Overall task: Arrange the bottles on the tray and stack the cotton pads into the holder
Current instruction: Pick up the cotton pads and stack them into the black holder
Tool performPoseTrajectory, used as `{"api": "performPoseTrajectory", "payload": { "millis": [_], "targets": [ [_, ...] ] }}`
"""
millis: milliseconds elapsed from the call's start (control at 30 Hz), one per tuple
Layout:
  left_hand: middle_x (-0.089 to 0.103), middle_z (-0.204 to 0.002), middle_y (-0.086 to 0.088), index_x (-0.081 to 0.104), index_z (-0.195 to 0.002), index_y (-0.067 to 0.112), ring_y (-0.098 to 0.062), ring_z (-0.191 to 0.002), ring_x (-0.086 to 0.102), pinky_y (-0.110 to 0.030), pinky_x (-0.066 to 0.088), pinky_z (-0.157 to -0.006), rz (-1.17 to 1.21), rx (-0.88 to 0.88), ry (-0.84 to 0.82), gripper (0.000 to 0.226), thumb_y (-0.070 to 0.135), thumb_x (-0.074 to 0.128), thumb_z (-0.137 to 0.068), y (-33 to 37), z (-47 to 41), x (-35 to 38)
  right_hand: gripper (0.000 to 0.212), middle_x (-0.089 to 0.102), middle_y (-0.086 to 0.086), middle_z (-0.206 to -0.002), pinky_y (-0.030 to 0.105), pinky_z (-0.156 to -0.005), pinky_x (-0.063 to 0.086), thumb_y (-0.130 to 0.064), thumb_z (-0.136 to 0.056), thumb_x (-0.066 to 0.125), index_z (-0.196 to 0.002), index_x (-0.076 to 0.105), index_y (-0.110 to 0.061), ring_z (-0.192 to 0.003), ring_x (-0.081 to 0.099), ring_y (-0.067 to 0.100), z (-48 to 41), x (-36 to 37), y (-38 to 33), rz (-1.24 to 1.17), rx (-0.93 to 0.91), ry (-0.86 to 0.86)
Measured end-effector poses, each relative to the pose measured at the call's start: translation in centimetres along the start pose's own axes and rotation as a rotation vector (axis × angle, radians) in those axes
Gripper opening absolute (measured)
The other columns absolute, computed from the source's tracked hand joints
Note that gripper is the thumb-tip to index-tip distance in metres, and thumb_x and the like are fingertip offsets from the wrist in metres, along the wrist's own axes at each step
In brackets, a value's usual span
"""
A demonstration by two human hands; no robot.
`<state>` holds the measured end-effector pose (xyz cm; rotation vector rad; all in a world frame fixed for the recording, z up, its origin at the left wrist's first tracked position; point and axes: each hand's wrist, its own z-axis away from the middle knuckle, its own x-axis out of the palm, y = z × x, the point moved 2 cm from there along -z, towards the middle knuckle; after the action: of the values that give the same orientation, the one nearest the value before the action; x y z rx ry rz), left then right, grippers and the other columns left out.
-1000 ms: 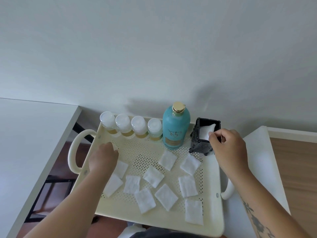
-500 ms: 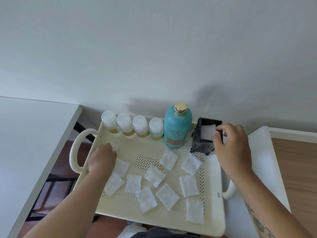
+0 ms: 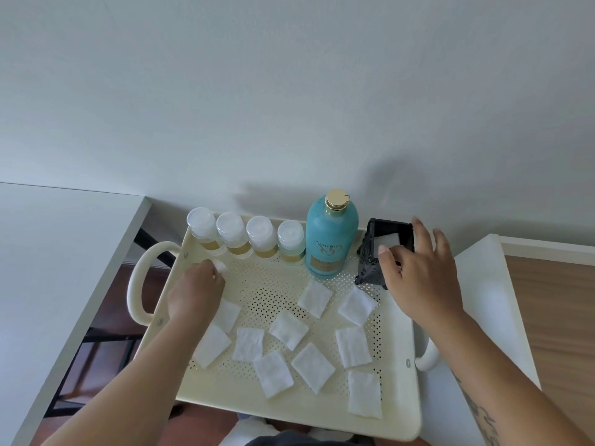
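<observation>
On the tray (image 3: pixel 322 416), left hand (image 3: pixel 193 291) pinches a cotton pad (image 3: pixel 221 266), right hand (image 3: pixel 421 278) fingers (image 3: pixel 422 231) released beside the holder (image 3: pixel 370 262); a nudge may topple it.

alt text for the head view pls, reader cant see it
A person's left hand pinches a cotton pad above a cream perforated tray while the open right hand is at a black holder with a pad inside. Ten more pads lie scattered on the tray, in front of four small bottles and a teal bottle.
</observation>
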<state>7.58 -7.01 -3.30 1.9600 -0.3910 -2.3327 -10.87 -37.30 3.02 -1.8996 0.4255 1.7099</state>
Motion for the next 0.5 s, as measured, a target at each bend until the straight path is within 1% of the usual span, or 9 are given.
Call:
{"api": "performPoseTrajectory", "payload": {
  "millis": [67, 133, 167, 233, 300, 367, 400, 433, 500],
  "targets": [
    [0.055, -0.073, 0.008, 0.058, -0.086, 0.022, -0.007, -0.056, 0.050, -0.025, 0.034, -0.045, 0.135, 0.056, -0.002, 0.013, 0.033, 0.056, -0.092, 0.7, 0.3, -0.3, 0.062, 0.031, 0.022, -0.153, 0.053, -0.114, 0.023, -0.048, -0.093, 0.024, -0.088, 0.076, -0.015, -0.137, 0.028, 0.043, -0.1, 0.2, 0.1, 0.008, 0.010, -0.014],
    [0.055, -0.067, 0.008, 0.061, -0.083, 0.022, -0.004, -0.052, 0.048, -0.024, 0.035, -0.047, 0.329, 0.130, -0.062, 0.014, 0.034, 0.062, -0.091, 1.8, 0.8, -0.5, 0.066, 0.030, 0.023, -0.153, 0.053, -0.113, 0.023, -0.050, -0.093, 0.020, -0.091, 0.076, -0.015, -0.139, 0.027, 0.041, -0.2, 0.3, 0.1, 0.030, 0.000, -0.035],
    [0.055, -0.064, 0.009, 0.063, -0.080, 0.024, -0.003, -0.050, 0.046, -0.022, 0.036, -0.049, 0.431, 0.157, -0.096, 0.013, 0.033, 0.064, -0.090, 2.4, 1.1, -0.6, 0.065, 0.032, 0.024, -0.152, 0.053, -0.112, 0.024, -0.049, -0.093, 0.020, -0.091, 0.075, -0.014, -0.138, 0.029, 0.041, -0.2, 0.3, 0.1, 0.023, -0.001, -0.029],
    [0.055, -0.058, 0.012, 0.067, -0.076, 0.027, -0.001, -0.047, 0.044, -0.017, 0.036, -0.050, 0.655, 0.142, -0.188, 0.013, 0.032, 0.068, -0.088, 3.6, 1.9, -1.0, 0.052, 0.042, 0.023, -0.146, 0.054, -0.107, 0.033, -0.043, -0.092, 0.033, -0.087, 0.074, -0.012, -0.130, 0.037, 0.044, 0.2, -0.2, -0.1, -0.060, 0.007, 0.060],
    [0.054, -0.055, 0.015, 0.072, -0.077, 0.027, -0.002, -0.048, 0.038, -0.019, 0.037, -0.051, 0.846, 0.095, -0.308, 0.012, 0.035, 0.071, -0.086, 4.6, 2.5, -1.5, 0.034, 0.055, 0.018, -0.132, 0.051, -0.093, 0.042, -0.035, -0.090, 0.047, -0.085, 0.071, -0.011, -0.117, 0.045, 0.042, 0.7, -1.0, -0.6, -0.166, -0.014, 0.227],
    [0.049, -0.054, 0.013, 0.074, -0.080, 0.025, -0.008, -0.051, 0.036, -0.023, 0.036, -0.052, 0.985, 0.082, -0.434, 0.012, 0.037, 0.072, -0.084, 5.5, 3.2, -2.2, 0.022, 0.060, 0.010, -0.112, 0.042, -0.081, 0.042, -0.028, -0.089, 0.053, -0.085, 0.068, -0.012, -0.102, 0.048, 0.033, 1.2, -1.9, -1.2, -0.283, -0.066, 0.376],
    [0.045, -0.055, 0.011, 0.074, -0.081, 0.024, -0.009, -0.051, 0.034, -0.023, 0.034, -0.052, 1.053, 0.085, -0.500, 0.014, 0.037, 0.073, -0.082, 5.9, 3.5, -2.5, 0.019, 0.060, 0.006, -0.102, 0.037, -0.078, 0.042, -0.026, -0.089, 0.054, -0.085, 0.067, -0.013, -0.094, 0.049, 0.028, 1.5, -2.3, -1.7, -0.364, -0.104, 0.405],
    [0.042, -0.056, 0.008, 0.074, -0.081, 0.021, -0.010, -0.052, 0.032, -0.023, 0.033, -0.052, 1.114, 0.091, -0.562, 0.016, 0.038, 0.073, -0.080, 6.4, 3.9, -2.8, 0.016, 0.059, 0.003, -0.093, 0.033, -0.074, 0.042, -0.025, -0.089, 0.056, -0.084, 0.065, -0.013, -0.087, 0.049, 0.023, 1.9, -2.5, -2.4, -0.470, -0.141, 0.390],
    [0.038, -0.058, 0.006, 0.072, -0.082, 0.018, -0.010, -0.052, 0.029, -0.022, 0.031, -0.053, 1.207, 0.103, -0.669, 0.022, 0.038, 0.076, -0.075, 7.3, 4.6, -3.3, 0.013, 0.056, -0.004, -0.077, 0.024, -0.064, 0.041, -0.024, -0.089, 0.060, -0.080, 0.063, -0.015, -0.073, 0.049, 0.014, 2.8, -2.8, -4.1, -0.689, -0.190, 0.266]
  ]
}}
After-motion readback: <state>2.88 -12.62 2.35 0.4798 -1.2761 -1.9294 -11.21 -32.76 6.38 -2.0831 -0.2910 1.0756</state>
